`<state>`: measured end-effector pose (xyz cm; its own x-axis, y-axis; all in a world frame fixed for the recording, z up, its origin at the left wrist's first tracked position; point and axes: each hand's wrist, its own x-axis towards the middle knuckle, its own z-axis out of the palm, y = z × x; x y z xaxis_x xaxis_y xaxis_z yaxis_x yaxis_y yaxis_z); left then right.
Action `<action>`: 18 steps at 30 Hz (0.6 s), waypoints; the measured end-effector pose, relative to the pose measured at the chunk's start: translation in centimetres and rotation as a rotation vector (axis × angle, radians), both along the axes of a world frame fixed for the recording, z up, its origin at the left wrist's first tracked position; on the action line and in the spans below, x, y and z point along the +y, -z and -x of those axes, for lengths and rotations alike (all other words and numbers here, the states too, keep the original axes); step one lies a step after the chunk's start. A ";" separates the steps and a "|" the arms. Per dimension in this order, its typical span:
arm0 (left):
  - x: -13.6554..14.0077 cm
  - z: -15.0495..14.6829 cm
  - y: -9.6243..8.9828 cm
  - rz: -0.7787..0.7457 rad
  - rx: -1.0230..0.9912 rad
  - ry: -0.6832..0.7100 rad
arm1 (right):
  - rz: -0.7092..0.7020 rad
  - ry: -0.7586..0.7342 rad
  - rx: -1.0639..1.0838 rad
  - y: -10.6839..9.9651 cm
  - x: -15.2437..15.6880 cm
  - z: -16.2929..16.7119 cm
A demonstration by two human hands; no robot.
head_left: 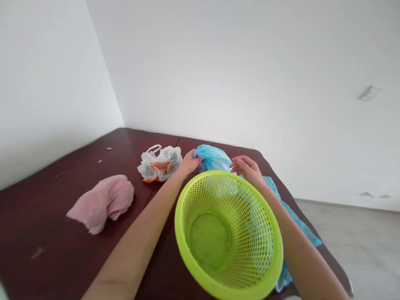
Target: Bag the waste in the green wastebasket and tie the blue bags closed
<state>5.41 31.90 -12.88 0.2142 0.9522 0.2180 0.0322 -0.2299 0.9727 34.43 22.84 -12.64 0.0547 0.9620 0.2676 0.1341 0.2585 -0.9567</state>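
A light blue plastic bag (215, 157) lies bunched on the table beyond the basket, with a red-pink strip at its left end. My left hand (189, 161) has its fingers closed on that gathered left end. At the bag's right side is my right hand (246, 167), its fingers loosely bent and apart, with nothing seen in them. Between my forearms stands a yellow-green perforated plastic basket (211, 239), its open top facing me and nothing inside. It hides the lower part of the blue bag.
A crumpled white plastic bag (161, 161) with orange print sits left of my left hand. Farther left lies a pink cloth (104, 201). More blue plastic (300, 223) spreads along the right edge of the dark red table (37, 208). White walls (225, 75) rise behind and left.
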 end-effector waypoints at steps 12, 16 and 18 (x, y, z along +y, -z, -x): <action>-1.9 4.4 -5.0 -0.182 -0.082 0.318 | -0.027 -0.143 0.107 0.1 7.8 6.1; -2.7 4.8 -6.1 -0.252 0.146 0.090 | -0.016 -0.062 0.158 0.6 7.8 6.0; -2.9 4.8 -6.5 -0.310 0.315 -0.110 | -0.069 0.039 0.171 0.4 7.6 5.7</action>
